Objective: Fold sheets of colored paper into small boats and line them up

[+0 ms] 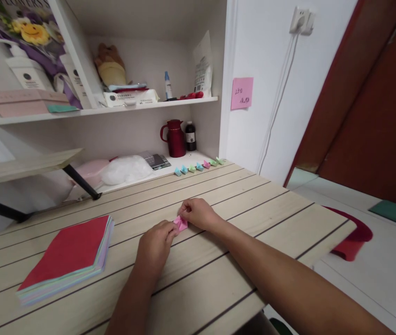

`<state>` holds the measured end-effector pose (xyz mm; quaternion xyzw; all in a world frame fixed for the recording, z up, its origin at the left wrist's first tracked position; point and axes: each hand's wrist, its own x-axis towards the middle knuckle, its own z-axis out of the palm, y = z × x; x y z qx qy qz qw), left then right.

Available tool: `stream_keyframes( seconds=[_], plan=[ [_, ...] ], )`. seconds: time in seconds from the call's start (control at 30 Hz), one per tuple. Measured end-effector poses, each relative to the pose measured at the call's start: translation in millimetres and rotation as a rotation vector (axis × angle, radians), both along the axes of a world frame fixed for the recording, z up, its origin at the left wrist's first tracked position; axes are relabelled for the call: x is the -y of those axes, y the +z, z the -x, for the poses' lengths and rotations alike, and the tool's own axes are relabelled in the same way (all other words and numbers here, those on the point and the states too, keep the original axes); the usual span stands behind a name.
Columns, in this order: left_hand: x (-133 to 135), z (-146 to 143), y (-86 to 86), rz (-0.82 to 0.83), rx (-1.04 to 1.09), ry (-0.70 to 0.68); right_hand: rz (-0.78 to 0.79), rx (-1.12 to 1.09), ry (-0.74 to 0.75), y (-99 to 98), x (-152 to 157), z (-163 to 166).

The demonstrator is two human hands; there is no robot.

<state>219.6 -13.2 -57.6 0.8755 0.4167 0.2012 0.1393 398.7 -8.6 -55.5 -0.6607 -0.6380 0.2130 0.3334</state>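
A small folded piece of pink paper [181, 224] is between my two hands, over the middle of the striped wooden table [254, 218]. My left hand [156, 239] pinches its left edge with thumb and fingers. From the upper right, my right hand [196, 212] grips the paper's top corner, its fingers curled. The fingertips partly cover the paper, so its exact folds cannot be made out. To the left lies a thick stack of coloured paper [67, 251] with a red sheet on top.
Several small folded paper figures [199, 166] stand in a row along the table's back edge. Behind them a red jug [176, 138] and a dark bottle [190, 136] stand in the shelf. A black-legged wooden stand [27, 166] is at left, a red stool [353, 237] at right.
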Motion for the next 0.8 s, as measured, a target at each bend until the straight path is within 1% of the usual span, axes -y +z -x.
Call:
stream_keyframes(
  seconds=[0.33,0.57,0.8],
  plan=[
    [3.1,0.8,4.0,-0.001,-0.019,-0.018,0.0,0.012,-0.009,-0.6,-0.3,0.5],
    [0.6,1.5,-0.1,0.017,0.007,-0.001,-0.02,-0.004,-0.016,-4.2,-2.1,0.2],
    [-1.5,3.4,-3.0,0.023,0.041,0.014,-0.066,-0.042,-0.046,-1.5,-6.3,-11.6]
  ],
)
